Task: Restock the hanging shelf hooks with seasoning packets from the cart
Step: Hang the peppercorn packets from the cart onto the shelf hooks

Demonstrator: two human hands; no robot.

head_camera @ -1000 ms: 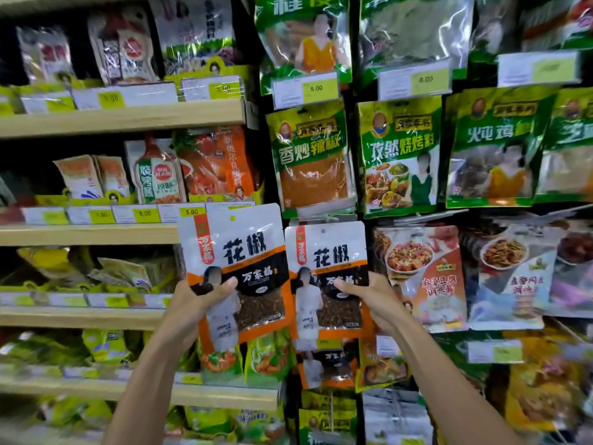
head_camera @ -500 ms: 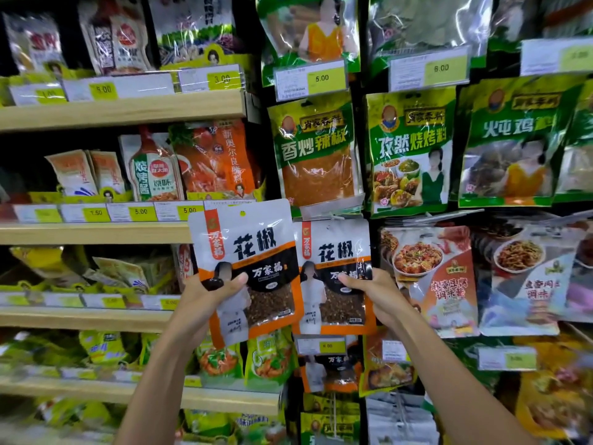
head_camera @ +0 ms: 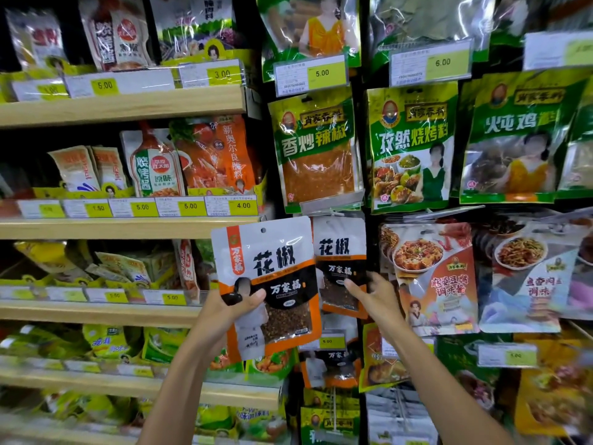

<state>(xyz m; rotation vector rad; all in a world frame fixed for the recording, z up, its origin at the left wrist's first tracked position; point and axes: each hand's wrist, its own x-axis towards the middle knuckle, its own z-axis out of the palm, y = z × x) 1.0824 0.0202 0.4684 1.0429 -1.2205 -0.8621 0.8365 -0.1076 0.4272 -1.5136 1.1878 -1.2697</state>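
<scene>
Above left grip, pepper packet, tilted

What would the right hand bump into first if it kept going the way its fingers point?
The hanging peppercorn packet. The right hand points up and to the left, and its thumb seems to pinch that packet's lower part, so nothing lies between them. What hangs behind it is hidden.

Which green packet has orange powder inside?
The leftmost green packet in the hanging row just above the right hand; only its clear window shows orange powder.
</scene>
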